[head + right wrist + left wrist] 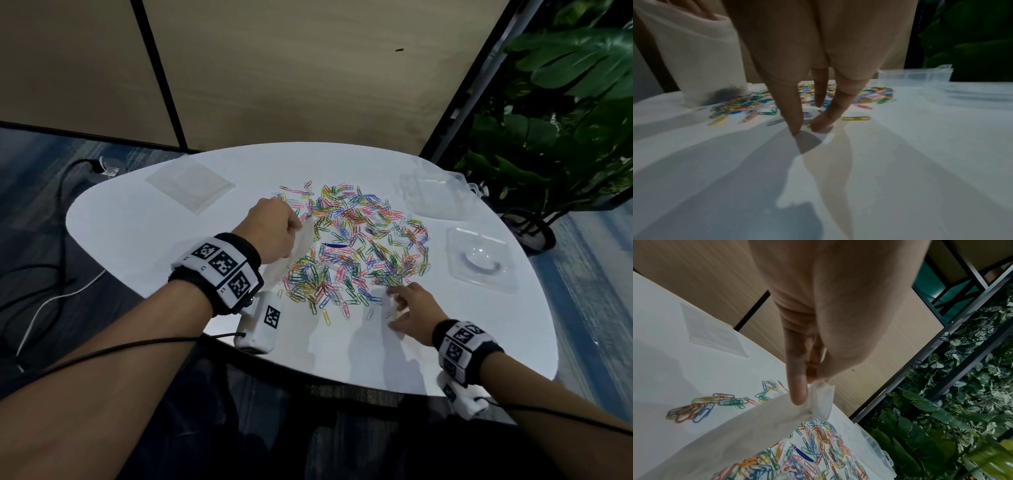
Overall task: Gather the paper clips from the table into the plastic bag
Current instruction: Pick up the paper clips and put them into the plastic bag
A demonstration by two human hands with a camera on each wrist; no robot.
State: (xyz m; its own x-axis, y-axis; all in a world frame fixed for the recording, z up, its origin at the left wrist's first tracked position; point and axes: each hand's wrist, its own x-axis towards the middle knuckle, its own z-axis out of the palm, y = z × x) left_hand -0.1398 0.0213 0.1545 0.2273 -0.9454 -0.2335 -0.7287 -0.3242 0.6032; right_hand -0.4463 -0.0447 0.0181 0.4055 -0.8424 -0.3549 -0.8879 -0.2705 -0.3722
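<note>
A wide pile of coloured paper clips point(356, 246) point(818, 451) point(838, 94) covers the middle of the white table point(154, 240). My left hand point(274, 229) point(812, 381) pinches the top rim of a translucent plastic bag point(301, 246) point(756, 426) point(701, 65), which hangs upright at the pile's left edge with its bottom on the table. My right hand point(397, 308) point(809, 128) is at the pile's near edge, its fingers fairly straight. Thumb and index fingertips touch the table, with a small yellow clip point(809, 125) between them.
Clear plastic boxes point(435, 195) point(914, 73) and a clear lid point(479, 260) stand to the right of the pile. Flat clear bags point(190, 185) point(711, 331) lie at the back left. A plant point(565, 137) stands beyond the right edge. Cables point(51, 274) run across the floor on the left.
</note>
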